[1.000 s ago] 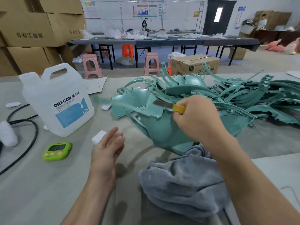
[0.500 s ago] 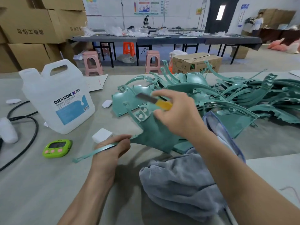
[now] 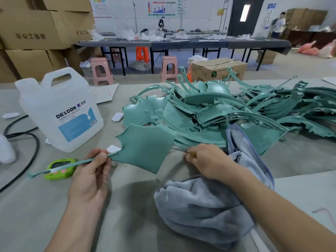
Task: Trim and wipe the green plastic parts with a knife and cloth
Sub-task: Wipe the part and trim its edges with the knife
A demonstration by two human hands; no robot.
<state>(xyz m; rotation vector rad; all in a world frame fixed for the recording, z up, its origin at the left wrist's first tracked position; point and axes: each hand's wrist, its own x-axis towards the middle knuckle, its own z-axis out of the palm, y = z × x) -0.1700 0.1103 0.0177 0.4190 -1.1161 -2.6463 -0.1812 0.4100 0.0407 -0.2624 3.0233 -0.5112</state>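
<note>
My left hand (image 3: 91, 177) pinches the thin strip end of a green plastic part (image 3: 145, 148), a flat fin-shaped panel held just above the table. My right hand (image 3: 209, 160) grips a knife (image 3: 189, 152) with a yellow handle, its blade lying against the panel's right edge and mostly hidden by my fingers. A grey cloth (image 3: 205, 206) lies bunched under my right forearm. A big pile of green plastic parts (image 3: 227, 110) covers the table behind.
A white DEXCON jug (image 3: 60, 113) stands at the left, with a black cable (image 3: 27, 142) beside it. A green timer (image 3: 61, 168) lies under the strip. Small white blocks (image 3: 117, 117) sit near the pile. Cardboard boxes (image 3: 36, 33) and stools (image 3: 101, 70) stand beyond the table.
My left hand took hold of the part's strip end and drew the panel out flat. My right hand dropped with the knife from above the pile to the panel's right edge.
</note>
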